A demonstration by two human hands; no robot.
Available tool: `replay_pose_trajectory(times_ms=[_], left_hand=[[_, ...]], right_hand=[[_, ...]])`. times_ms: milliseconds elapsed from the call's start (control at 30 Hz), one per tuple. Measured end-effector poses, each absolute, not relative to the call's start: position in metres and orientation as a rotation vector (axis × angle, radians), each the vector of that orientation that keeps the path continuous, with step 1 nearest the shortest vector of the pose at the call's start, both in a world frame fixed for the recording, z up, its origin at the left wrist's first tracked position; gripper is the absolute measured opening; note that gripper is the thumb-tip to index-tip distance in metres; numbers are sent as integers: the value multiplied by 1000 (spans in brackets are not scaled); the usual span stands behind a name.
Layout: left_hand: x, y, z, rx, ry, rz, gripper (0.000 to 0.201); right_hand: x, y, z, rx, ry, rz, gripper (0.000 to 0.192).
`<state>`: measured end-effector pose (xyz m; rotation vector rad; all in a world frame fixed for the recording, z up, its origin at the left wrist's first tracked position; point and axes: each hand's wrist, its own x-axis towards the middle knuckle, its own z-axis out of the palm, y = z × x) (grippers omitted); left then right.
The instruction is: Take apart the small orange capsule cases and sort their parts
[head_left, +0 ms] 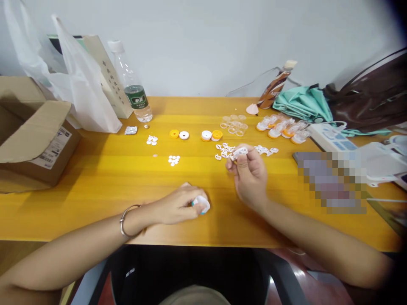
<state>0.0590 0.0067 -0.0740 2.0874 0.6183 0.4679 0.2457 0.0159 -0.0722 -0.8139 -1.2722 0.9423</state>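
My left hand (184,204) rests low over the table's front part, fingers closed around a small round white piece with a teal edge (202,203). Farther right, my right hand (251,173) pinches a small white openwork plastic piece (240,152) between thumb and fingers. Just behind that hand lies a cluster of similar white openwork pieces (224,150), with more (267,150) to its right. Beyond them stand clear plastic rings (234,125). White and orange round parts (211,135) sit left of the rings, and a yellow disc (174,134) beside a white disc (184,135) lies farther left.
Small white discs (174,160) lie left of centre. Assembled clear-and-orange pieces (282,127) stand at the right, near a brown-labelled bottle (276,87), a power strip (330,137) and a blurred-out flat device (327,180). A water bottle (136,97) and cardboard box (60,148) occupy the left.
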Motion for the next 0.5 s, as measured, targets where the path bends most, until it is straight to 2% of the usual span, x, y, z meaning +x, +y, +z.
replay_pose_trajectory(times_ms=[167, 400, 500], left_hand=[[62, 2, -69, 2169, 760, 509, 22], [55, 2, -76, 2484, 873, 495, 32], [53, 2, -83, 2549, 854, 522, 38]], right_hand=[[241, 16, -68, -827, -1318, 1152, 18], [244, 10, -63, -815, -1249, 1354, 32], [247, 9, -61, -777, -1218, 1401, 27]])
